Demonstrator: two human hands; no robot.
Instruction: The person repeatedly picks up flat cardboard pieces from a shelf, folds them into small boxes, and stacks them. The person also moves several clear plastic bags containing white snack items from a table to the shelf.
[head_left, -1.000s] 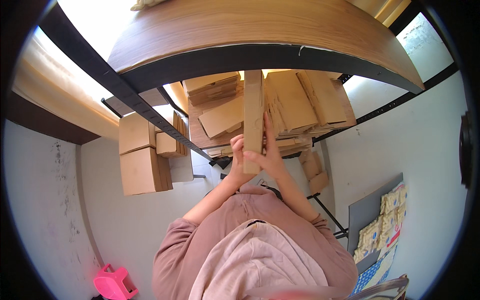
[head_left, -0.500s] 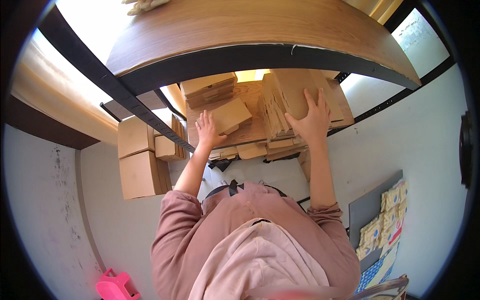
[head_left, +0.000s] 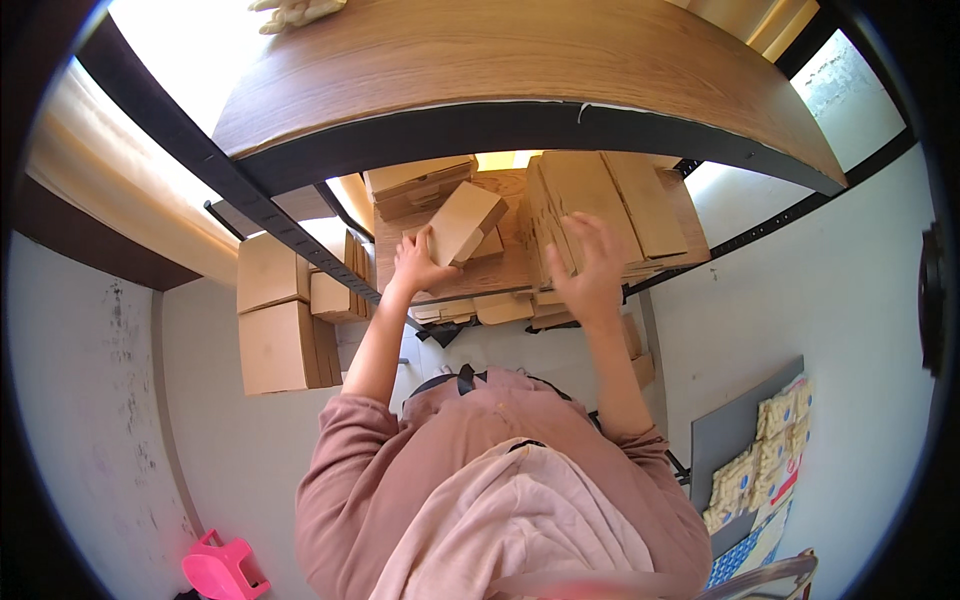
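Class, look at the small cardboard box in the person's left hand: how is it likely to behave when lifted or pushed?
The small box is probably light: the left hand tilts it up alone. Its flat faces and straight edges suggest it stays stiff. Resting tilted on the wooden shelf, it may well tip flat if let go, not roll.

The small box (head_left: 462, 222) at the left hand (head_left: 417, 263) is plain tan cardboard, as are the flat stack (head_left: 590, 205) under the right hand (head_left: 590, 270) and the stacked cartons (head_left: 280, 325) to the left. The tabletop (head_left: 520, 70) is brown wood grain with a black edge band. The sleeves (head_left: 345, 450) are dusty pink, the cloth (head_left: 510, 530) below them paler pink. The floor (head_left: 240, 450) is pale grey. A bright pink plastic thing (head_left: 222, 570) sits low at the left. The packets (head_left: 760, 450) at the right are cream yellow on a grey board.
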